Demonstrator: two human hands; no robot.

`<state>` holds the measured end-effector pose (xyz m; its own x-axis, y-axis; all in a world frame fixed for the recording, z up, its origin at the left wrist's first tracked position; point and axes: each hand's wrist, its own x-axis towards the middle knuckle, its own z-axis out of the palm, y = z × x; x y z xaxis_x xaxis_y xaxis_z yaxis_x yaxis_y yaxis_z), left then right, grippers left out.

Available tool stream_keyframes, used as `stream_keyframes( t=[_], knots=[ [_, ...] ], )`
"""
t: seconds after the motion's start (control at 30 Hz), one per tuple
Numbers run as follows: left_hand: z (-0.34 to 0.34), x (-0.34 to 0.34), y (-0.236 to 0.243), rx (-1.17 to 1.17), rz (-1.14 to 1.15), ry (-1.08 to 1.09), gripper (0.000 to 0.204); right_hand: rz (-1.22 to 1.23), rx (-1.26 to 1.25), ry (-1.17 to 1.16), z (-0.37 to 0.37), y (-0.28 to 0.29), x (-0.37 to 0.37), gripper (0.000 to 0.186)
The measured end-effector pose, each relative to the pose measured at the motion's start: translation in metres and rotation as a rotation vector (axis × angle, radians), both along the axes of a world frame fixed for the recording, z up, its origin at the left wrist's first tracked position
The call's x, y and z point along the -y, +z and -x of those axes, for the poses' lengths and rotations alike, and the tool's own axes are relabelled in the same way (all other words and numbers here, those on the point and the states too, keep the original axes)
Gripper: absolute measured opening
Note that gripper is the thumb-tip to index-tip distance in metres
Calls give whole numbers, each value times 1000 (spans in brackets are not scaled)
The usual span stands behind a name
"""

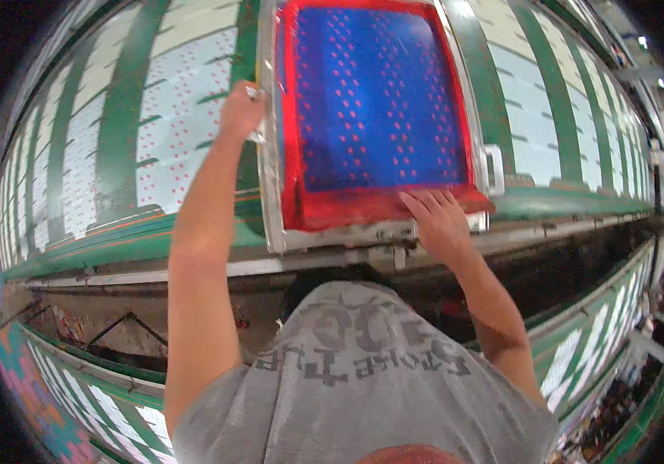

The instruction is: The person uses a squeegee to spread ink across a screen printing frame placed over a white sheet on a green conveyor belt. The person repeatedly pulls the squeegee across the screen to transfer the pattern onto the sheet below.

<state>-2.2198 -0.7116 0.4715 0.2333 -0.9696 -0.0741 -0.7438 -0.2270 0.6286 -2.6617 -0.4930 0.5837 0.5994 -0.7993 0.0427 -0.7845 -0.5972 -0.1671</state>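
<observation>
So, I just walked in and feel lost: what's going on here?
A person's left hand grips a white handle on the left side of a framed blue screen, while the right hand lies on the red strip along its near edge. The screen sits over a green table. The pale panel just left carries pink dots; the one just right shows none.

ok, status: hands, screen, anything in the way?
Left hand gripping left white handle. Right hand on red bar, near end of blue screen. Right white handle untouched, juts outward; nothing visibly blocking the screen.
</observation>
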Motion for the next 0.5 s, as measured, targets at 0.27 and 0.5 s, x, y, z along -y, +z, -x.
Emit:
stream_keyframes(
  t=[0.27,0.5],
  knots=[
    [-6,11,-9,2,149,-113,37,-445,-15,-94,-42,34,75,32],
    [-2,9,-5,-25,71,-87,40,-597,-208,-39,-65,38,78,37]
  ],
)
